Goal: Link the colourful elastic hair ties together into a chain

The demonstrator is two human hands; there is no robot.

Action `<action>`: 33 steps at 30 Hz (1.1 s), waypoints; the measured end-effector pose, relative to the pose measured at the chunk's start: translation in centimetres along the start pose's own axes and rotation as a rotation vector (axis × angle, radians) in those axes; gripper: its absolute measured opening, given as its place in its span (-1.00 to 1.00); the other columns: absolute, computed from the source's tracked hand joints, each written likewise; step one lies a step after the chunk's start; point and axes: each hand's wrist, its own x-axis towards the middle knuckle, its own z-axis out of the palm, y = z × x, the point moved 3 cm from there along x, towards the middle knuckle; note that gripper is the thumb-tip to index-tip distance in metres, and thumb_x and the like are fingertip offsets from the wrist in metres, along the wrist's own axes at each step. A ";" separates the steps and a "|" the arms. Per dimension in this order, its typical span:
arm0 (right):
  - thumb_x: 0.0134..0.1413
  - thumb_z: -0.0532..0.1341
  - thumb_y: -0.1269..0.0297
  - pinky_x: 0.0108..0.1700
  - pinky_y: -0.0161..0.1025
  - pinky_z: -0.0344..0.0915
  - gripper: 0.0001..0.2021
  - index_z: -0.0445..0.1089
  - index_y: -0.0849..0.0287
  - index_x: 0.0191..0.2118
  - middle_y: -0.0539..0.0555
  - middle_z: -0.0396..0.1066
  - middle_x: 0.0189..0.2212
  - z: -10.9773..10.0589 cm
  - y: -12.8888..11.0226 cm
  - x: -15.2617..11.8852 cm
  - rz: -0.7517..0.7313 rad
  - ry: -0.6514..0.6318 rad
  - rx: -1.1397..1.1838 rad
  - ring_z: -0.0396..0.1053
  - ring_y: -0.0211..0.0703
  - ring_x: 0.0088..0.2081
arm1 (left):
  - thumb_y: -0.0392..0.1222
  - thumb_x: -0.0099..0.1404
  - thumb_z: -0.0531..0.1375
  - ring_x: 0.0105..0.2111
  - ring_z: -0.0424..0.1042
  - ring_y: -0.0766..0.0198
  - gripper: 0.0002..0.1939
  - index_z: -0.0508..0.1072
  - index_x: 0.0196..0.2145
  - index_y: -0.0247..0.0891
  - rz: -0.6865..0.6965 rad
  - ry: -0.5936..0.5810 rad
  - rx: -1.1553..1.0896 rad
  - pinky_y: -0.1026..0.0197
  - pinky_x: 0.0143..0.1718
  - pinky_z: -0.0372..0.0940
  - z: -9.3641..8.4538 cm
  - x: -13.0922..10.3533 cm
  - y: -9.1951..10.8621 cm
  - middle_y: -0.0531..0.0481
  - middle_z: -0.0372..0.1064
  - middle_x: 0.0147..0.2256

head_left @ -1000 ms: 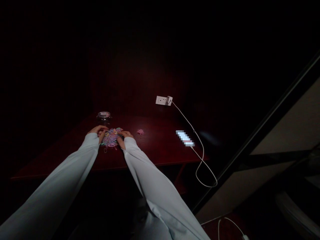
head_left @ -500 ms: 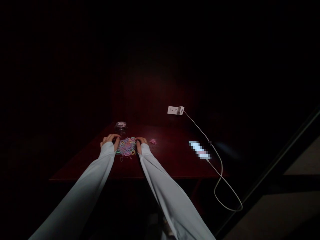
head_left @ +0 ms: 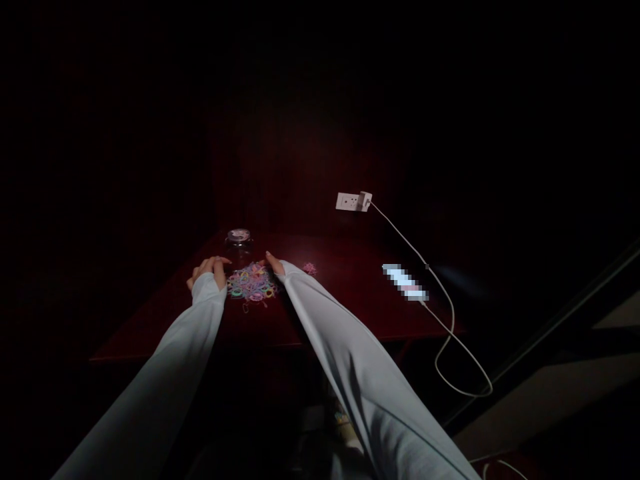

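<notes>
A heap of colourful small elastic bands (head_left: 253, 285) lies on the dark red table (head_left: 350, 313), with a few larger rings among them. At the heap's left side rests my left hand (head_left: 207, 271), fingers slightly bent and apart, holding nothing that I can see. My right hand (head_left: 275, 263) is at the far right edge of the heap, thumb stretched out, other fingers partly hidden. Just right of that hand sits a small separate cluster of pink bands (head_left: 310, 269).
Behind the heap stands a clear jar (head_left: 239, 240) with a lid. A phone (head_left: 404, 283), blurred, lies at the right on a white charging cable (head_left: 453, 313). The cable runs to a charger in a wall socket (head_left: 347, 201). Surroundings are very dark.
My right hand has turned and shifted toward the far side of the heap, thumb now extended. My left hand has moved slightly away from the heap. The view has tilted a little.
</notes>
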 end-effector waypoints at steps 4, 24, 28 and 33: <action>0.51 0.03 0.00 0.14 -0.17 0.41 -0.50 0.66 0.10 -0.21 0.07 0.64 -0.23 -1.5 -1.7 -0.9 0.087 -0.127 -0.053 0.57 -0.12 -0.10 | -0.09 0.53 -0.05 0.08 0.45 -0.09 -0.58 0.62 -0.07 -0.16 0.192 -0.033 0.027 -0.20 0.19 0.25 0.1 -0.7 0.7 -0.16 0.55 0.08; 0.11 0.24 0.46 0.25 -0.10 0.36 -0.61 0.53 0.15 0.07 0.16 0.45 0.06 -2.4 -2.3 -7.9 -0.173 0.084 -0.340 0.44 -0.03 0.10 | -0.35 0.16 0.05 -0.03 0.58 0.10 -0.68 0.56 -0.25 -0.15 0.155 -0.091 0.004 0.10 0.19 0.40 -0.8 1.4 -2.7 -0.06 0.63 -0.16; 0.03 0.13 0.54 0.19 -0.05 0.37 -0.67 0.57 0.14 -0.17 0.12 0.50 -0.16 -4.3 0.5 -8.3 -0.240 0.286 -0.213 0.44 -0.03 -0.04 | -0.36 0.13 0.07 -0.03 0.58 0.08 -0.65 0.58 -0.22 -0.17 0.213 -0.134 0.115 0.12 0.17 0.40 -1.0 0.8 -2.0 -0.09 0.63 -0.12; 0.00 0.07 0.54 0.06 -0.11 0.41 -0.65 0.57 0.15 -0.22 0.09 0.47 -0.32 -4.2 2.3 -9.0 -0.218 0.351 -0.136 0.43 -0.06 -0.19 | -0.28 0.26 0.08 -0.03 0.60 0.03 -0.68 0.58 -0.13 -0.18 0.110 -0.086 0.255 0.12 0.10 0.41 -1.1 0.3 -1.5 -0.16 0.63 -0.10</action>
